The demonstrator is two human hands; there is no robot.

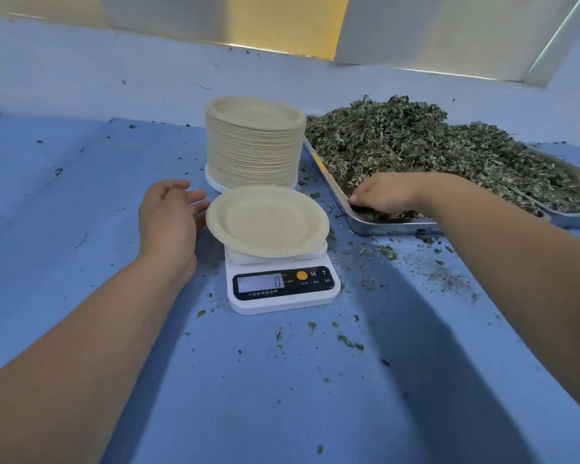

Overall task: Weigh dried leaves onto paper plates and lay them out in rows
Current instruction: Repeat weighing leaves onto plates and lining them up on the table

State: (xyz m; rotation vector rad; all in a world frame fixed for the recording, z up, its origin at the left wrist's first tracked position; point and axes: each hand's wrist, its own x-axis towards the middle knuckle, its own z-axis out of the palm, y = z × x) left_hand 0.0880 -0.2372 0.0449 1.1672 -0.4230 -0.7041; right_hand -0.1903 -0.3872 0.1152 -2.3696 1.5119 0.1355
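Note:
An empty cream paper plate (267,221) rests on a small white digital scale (282,286) whose display reads 0. Behind it stands a tall stack of paper plates (253,142). A heap of dried green leaves (432,145) fills a steel tray (332,185) at the right. My left hand (169,219) hovers open just left of the plate, fingers apart, holding nothing. My right hand (384,195) reaches into the tray's near corner, fingers curled down into the leaves; whether it grips any is hidden.
A blue cloth (81,229) covers the table. Loose leaf crumbs (375,252) lie scattered around the scale and in front of the tray. A pale wall and metal panels run along the back edge.

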